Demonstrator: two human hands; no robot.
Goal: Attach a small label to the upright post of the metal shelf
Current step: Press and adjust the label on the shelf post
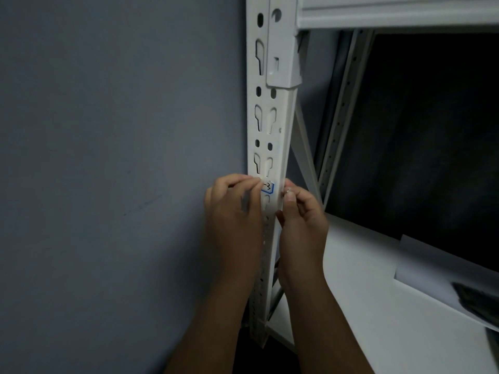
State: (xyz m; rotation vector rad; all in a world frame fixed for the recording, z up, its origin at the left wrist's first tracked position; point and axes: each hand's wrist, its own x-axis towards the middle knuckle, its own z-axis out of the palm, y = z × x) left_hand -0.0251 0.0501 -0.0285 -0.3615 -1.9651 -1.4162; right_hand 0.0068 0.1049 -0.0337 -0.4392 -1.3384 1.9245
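A white beam [399, 12] crosses the top right, its bracket hooked into the post [270, 125]; behind it a slanted brace [305, 147] and a second perforated upright [341, 117] lean away into a dark opening. Lower right, a white shelf board [364, 292] carries a pale sheet [432, 265] with something dark [478, 295] lying on it — too dim to name. The wall [108, 157] on the left is a dull blue-grey with a few faint scuffs; the light is low everywhere.

The post is white metal with paired keyhole slots and round holes down its face; both forearms rise in front of its lower length and hide part of it. The label [268, 188] — small, white, blue-edged, with a dark mark on it — sits on the front face of the post, just under one pair of slots. The left hand [232, 209] has its fingers curled and its fingertips [252, 182] pinching the label's left edge against the metal; the right hand [299, 211] is curled at the post's right edge, thumb and forefinger closed together there, though whether they hold the label's far end or only the post I cannot tell.
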